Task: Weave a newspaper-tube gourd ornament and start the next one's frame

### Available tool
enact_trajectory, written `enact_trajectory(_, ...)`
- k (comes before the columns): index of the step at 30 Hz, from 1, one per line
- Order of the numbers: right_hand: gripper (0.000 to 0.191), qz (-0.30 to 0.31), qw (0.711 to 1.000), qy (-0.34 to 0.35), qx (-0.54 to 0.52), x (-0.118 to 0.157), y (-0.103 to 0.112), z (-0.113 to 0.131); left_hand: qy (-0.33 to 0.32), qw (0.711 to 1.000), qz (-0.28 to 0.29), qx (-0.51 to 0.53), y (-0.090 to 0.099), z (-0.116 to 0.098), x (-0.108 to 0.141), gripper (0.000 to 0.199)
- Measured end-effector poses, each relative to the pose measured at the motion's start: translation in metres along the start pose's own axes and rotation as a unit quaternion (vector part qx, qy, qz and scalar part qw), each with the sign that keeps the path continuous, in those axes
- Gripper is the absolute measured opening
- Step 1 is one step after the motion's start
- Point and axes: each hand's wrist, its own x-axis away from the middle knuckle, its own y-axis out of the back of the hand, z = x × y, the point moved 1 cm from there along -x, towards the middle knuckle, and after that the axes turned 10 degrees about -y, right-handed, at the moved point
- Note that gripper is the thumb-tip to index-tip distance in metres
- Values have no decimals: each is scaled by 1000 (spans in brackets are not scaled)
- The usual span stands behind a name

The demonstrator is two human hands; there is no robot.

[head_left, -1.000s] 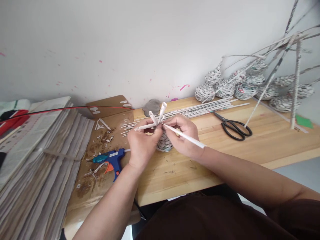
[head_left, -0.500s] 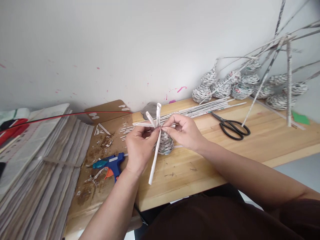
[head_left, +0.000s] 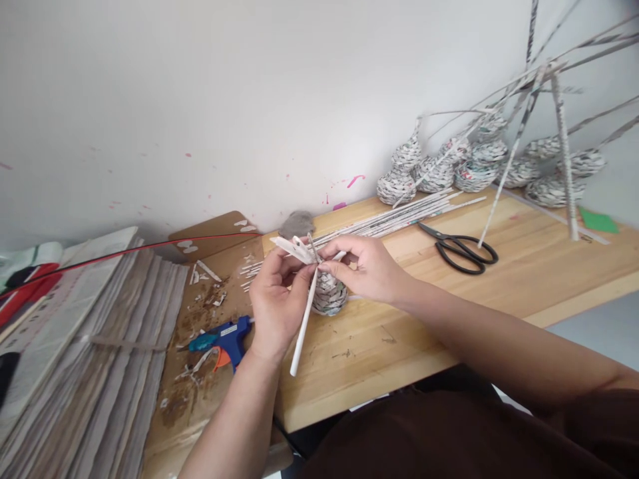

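A small round piece woven from rolled newspaper (head_left: 330,293) rests on the wooden table between my hands. Several white paper tubes come out of its top; one long paper tube (head_left: 302,332) slants down toward me. My left hand (head_left: 282,296) is closed at the left of the top, thumb and fingers pinching the tubes where they meet. From the right, my right hand (head_left: 367,266) pinches a paper tube at the same spot, thumb against forefinger. The fingertips of both hands nearly touch and partly hide the joint.
Black-handled scissors (head_left: 462,249) lie to the right, near a bundle of paper tubes (head_left: 384,221). A blue glue gun (head_left: 229,339) lies left among paper scraps. Stacked newspapers (head_left: 114,346) fill the far left. Woven gourd shapes (head_left: 397,185) stand at the back right beneath leaning paper tubes.
The upright white tubes above my left hand now lean lower and to the left. Both hands stay at the top of the woven piece; the view has shifted slightly.
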Motion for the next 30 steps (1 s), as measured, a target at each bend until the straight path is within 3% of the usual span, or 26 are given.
enact_trajectory(7,5,-65,995,49,49,3,-2,3,11,999,-52,9,-4,-4,-1,38)
enact_trajectory(12,1,-18,998,23,56,-2,4,4,17,997,-67,-26,-5,-4,-2,36)
enact_trajectory(18,4,16,998,21,52,-5,9,5,16,998,-42,-38,-3,-2,0,14)
enact_trajectory(25,3,-23,997,45,54,0,6,6,31,999,-38,-17,-3,1,0,19)
enact_trajectory(30,3,-41,999,-6,-5,1,-2,-1,25,1000,-8,15,-4,0,-1,17)
